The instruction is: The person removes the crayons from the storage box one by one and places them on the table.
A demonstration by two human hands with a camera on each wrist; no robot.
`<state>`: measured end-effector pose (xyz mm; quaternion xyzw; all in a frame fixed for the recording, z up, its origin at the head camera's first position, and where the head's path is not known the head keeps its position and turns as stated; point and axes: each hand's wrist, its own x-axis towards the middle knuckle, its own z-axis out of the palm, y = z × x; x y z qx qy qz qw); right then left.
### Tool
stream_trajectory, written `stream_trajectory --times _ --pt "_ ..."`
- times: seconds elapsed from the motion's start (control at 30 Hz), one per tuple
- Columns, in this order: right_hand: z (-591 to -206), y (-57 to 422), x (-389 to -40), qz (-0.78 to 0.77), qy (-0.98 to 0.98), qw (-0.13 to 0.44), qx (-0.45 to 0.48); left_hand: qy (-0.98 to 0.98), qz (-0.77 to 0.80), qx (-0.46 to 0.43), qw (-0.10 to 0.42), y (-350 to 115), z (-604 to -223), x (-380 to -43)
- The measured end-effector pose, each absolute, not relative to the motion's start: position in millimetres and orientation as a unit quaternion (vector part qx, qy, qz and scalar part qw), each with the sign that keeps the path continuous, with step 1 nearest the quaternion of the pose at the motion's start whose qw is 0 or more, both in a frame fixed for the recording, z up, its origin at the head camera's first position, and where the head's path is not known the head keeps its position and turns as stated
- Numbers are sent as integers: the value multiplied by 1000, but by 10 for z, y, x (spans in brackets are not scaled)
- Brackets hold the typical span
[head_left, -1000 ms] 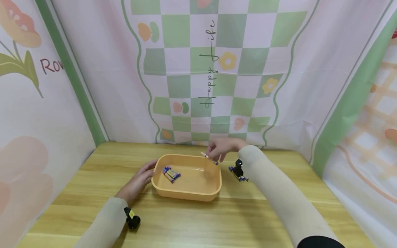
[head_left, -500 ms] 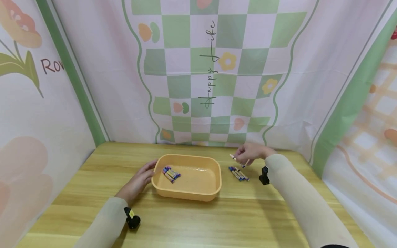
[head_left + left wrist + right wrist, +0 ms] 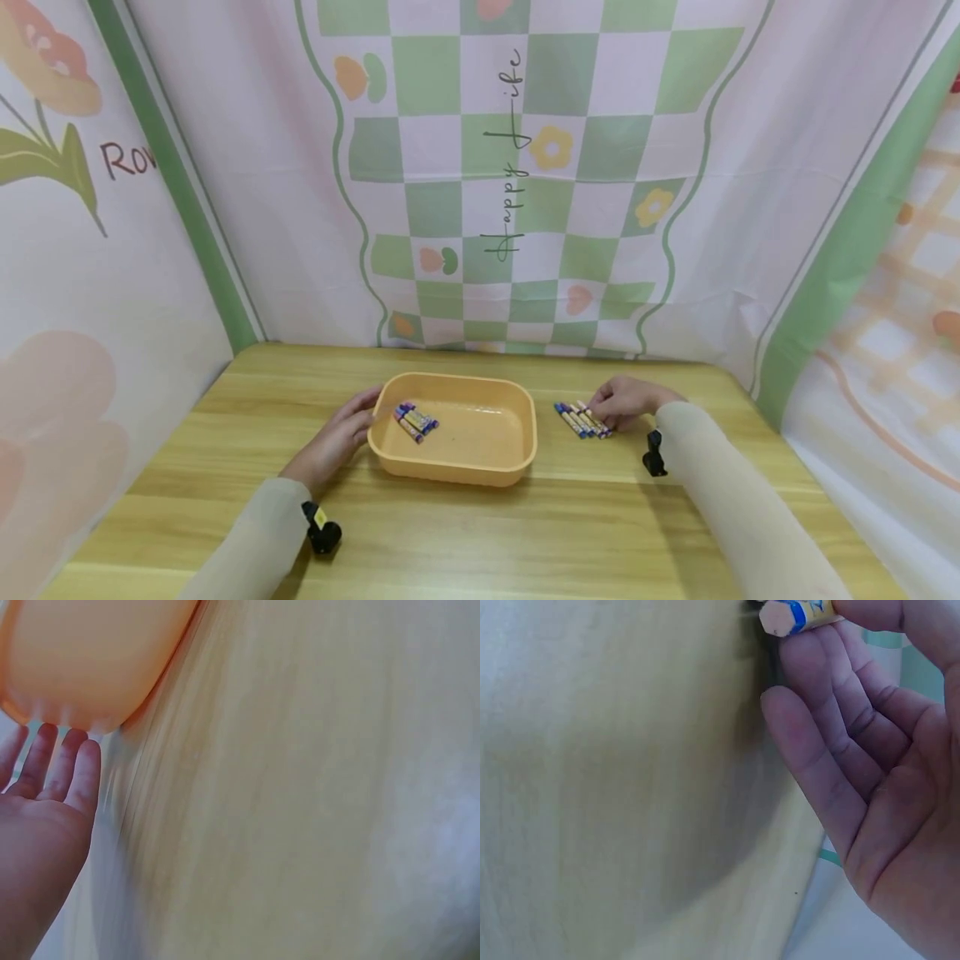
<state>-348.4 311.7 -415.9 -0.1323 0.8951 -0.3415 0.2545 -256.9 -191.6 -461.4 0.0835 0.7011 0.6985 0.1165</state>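
My left hand (image 3: 337, 440) rests its fairly straight fingers against the left wall of an orange plastic basin (image 3: 454, 472). In the left wrist view, its fingertips meet the outside of that wall. Several crayons (image 3: 415, 422) lie together inside the basin at its left. To the right of the basin, my right hand (image 3: 626, 398) is down at the right end of a row of crayons (image 3: 573, 422) on the table. Between its thumb and fingers it pinches a crayon (image 3: 781, 618) with a pale hexagonal end, a blue band and a yellow wrapper. The crayon's other end is hidden by the hand.
The wooden table (image 3: 450, 542) reaches back to a hanging checked green-and-white cloth (image 3: 495, 208), with printed cloth at both sides too. A small black camera sits on the left wrist (image 3: 322, 529) and another on the right wrist (image 3: 655, 454).
My right hand has moved right from over the basin's far right corner, carrying a crayon, and come down at the row on the table. My left hand and the basin have stayed put.
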Motion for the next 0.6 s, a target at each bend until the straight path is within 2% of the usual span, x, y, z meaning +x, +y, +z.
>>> stream_trajectory --times 0.6 --pt "-4243 3150 -3510 -352 889 276 -100 695 706 71 118 -1897 -4603 -2573"
